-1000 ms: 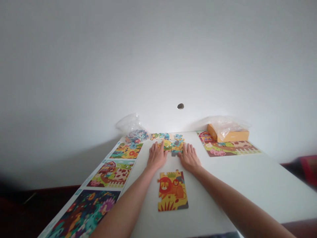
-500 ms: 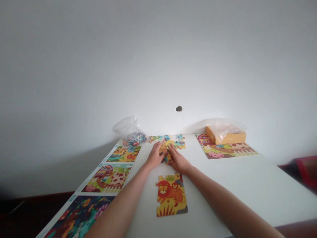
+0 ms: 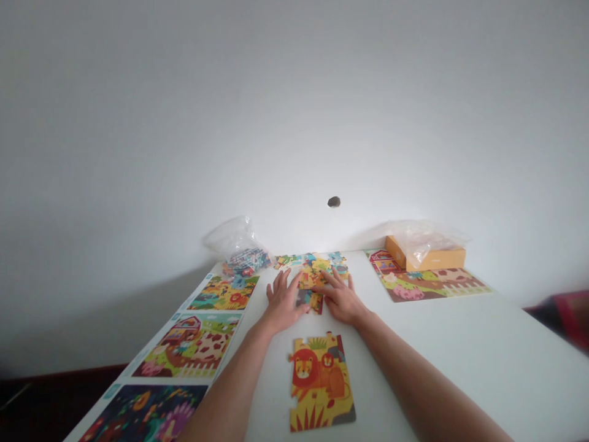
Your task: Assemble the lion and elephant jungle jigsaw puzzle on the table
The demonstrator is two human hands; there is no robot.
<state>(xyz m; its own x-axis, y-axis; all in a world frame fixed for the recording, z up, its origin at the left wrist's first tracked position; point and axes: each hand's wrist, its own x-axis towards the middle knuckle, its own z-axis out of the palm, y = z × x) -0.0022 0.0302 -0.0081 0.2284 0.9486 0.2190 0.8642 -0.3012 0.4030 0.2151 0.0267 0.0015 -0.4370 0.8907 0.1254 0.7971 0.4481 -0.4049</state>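
Note:
My left hand (image 3: 283, 302) is spread open at the left side of a loose cluster of puzzle pieces (image 3: 315, 265), its thumb by a dark-and-yellow puzzle piece (image 3: 316, 301). From the right, my right hand (image 3: 343, 299) reaches over the same cluster with its fingers apart, and its fingertips rest on or just above the pieces; contact cannot be made out. Nearer to me, a joined section of puzzle with two lions (image 3: 321, 380) lies flat between my forearms.
On the left lies a sheet with several printed pictures (image 3: 186, 347). Behind it sits a clear plastic bag of puzzle pieces (image 3: 248, 261). At the back right, an orange box (image 3: 435, 259) under clear plastic rests on a farm picture (image 3: 414, 285). The wall (image 3: 294, 123) borders the table.
My hands have moved apart and the left fingers have spread, uncovering more of the pieces between them. The view has shifted slightly, so the lion section appears lower and larger.

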